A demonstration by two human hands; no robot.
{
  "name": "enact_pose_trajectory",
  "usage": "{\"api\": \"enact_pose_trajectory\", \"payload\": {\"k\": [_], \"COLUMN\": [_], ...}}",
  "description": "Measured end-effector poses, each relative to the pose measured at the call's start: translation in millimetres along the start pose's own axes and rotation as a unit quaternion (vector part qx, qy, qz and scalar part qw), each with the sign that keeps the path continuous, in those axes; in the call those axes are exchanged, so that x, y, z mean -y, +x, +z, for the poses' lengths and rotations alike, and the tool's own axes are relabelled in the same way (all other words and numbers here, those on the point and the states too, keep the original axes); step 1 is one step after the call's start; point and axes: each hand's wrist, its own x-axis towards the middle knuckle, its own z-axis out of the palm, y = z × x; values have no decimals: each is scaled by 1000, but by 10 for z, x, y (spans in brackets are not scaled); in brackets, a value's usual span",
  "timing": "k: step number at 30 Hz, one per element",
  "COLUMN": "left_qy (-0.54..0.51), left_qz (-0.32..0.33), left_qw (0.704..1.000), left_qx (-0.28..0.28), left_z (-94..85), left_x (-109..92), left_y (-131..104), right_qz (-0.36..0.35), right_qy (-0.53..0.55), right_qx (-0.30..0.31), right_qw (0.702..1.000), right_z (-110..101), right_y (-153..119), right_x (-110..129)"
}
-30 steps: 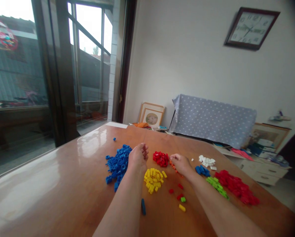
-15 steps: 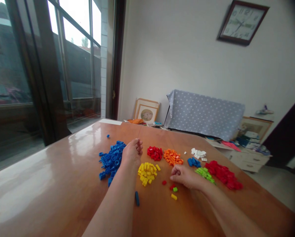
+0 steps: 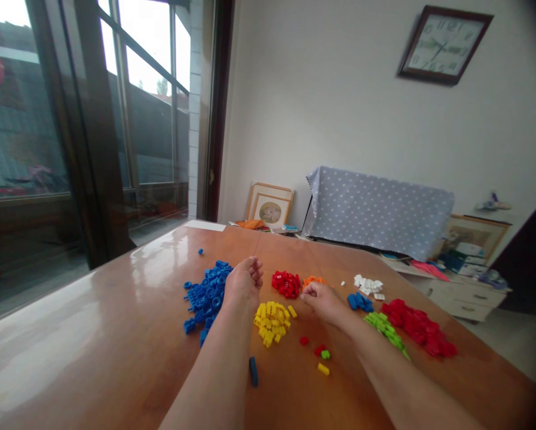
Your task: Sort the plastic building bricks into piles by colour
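My left hand (image 3: 244, 282) hovers by the right edge of the pile of blue bricks (image 3: 208, 294), its fingers curled in; whatever may be inside them is hidden. My right hand (image 3: 322, 300) covers part of the orange brick pile (image 3: 315, 280), thumb and fingertips pinched together; nothing I can name shows between them. Between the hands lie a pile of small red bricks (image 3: 285, 283) and, nearer me, yellow bricks (image 3: 272, 322). Below my right hand are a loose red piece (image 3: 304, 340), a green piece (image 3: 325, 354) touching another red one, and a yellow brick (image 3: 323, 369).
Right of my right arm lie blue bricks (image 3: 360, 302), green bricks (image 3: 386, 331), white bricks (image 3: 368, 285) and a large red pile (image 3: 420, 328). A dark blue strip (image 3: 253, 371) lies near my left forearm. White paper (image 3: 205, 226) rests at the far table edge.
My right hand has moved forward and slightly left, from above the loose pieces to the orange pile. My left hand stays curled beside the blue pile. The view has shifted slightly.
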Motion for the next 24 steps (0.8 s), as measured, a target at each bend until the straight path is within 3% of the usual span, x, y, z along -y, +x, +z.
{"api": "enact_pose_trajectory", "payload": {"k": [5, 9, 14, 24], "left_qy": [-2, -1, 2, 19], "left_qz": [-4, -4, -5, -9], "left_qw": [1000, 1000, 1000, 1000], "left_qx": [-7, -4, -2, 6], "left_z": [-6, -5, 9, 32], "left_x": [-7, -6, 13, 17], "left_y": [16, 18, -3, -15], "right_qz": [53, 73, 54, 2], "right_qy": [42, 70, 67, -9], "right_qx": [-16, -10, 23, 169], "right_qw": [998, 995, 996, 986], "right_z": [166, 147, -40, -411], "right_y": [303, 304, 30, -665], "right_x": [44, 39, 5, 30]}}
